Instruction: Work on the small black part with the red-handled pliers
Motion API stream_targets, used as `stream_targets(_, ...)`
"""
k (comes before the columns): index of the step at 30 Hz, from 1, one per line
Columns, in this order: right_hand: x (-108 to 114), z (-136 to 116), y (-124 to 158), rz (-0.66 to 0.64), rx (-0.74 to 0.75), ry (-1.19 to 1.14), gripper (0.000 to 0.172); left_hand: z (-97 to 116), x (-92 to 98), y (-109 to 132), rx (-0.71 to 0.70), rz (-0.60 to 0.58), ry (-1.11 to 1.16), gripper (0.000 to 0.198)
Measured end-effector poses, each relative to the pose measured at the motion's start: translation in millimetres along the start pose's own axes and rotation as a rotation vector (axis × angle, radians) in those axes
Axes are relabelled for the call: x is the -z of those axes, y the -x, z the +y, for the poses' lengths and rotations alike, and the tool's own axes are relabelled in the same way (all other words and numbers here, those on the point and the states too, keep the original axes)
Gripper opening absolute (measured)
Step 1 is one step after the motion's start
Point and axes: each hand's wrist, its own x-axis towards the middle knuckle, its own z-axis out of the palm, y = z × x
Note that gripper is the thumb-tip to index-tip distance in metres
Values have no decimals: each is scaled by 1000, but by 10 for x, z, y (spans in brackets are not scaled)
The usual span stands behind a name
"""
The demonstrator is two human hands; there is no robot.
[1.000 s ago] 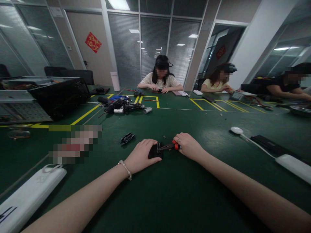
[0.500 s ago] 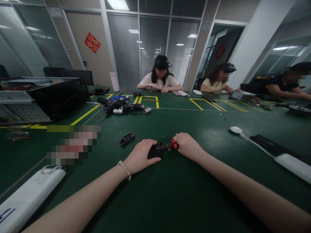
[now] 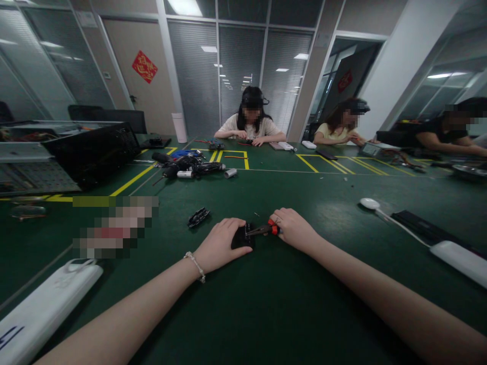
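Observation:
My left hand [image 3: 219,238] grips a small black plastic part [image 3: 241,238] against the green table, thumb on the near side and fingers on the far side. A beaded bracelet circles that wrist. In my right hand [image 3: 292,227] is a pair of needle-nose pliers [image 3: 263,229] with red-and-black handles, its jaws pointing left. The tips reach the top of the black part; whether they pinch anything there is too small to tell. Beyond my left hand lies another black piece [image 3: 198,217] with an uneven, detailed surface. A tiny thin bit [image 3: 256,214] rests just past the pliers.
A heap of tools and cables [image 3: 186,165] lies farther off. An open computer case [image 3: 91,157] stands at left, a white power bank-like block [image 3: 53,304] nearer. At right are a white cabled device [image 3: 369,204] and a black bar [image 3: 426,228]. Several people sit across the table.
The pliers have shifted very slightly at the black part. Both hands stay in nearly the same place, keeping their grips.

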Motion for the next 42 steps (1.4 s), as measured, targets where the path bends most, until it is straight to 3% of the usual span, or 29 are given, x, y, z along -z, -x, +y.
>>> stream_targets(42, -1, 10, 20, 11, -13, -13, 22, 13, 12, 0, 6, -9, 16, 54)
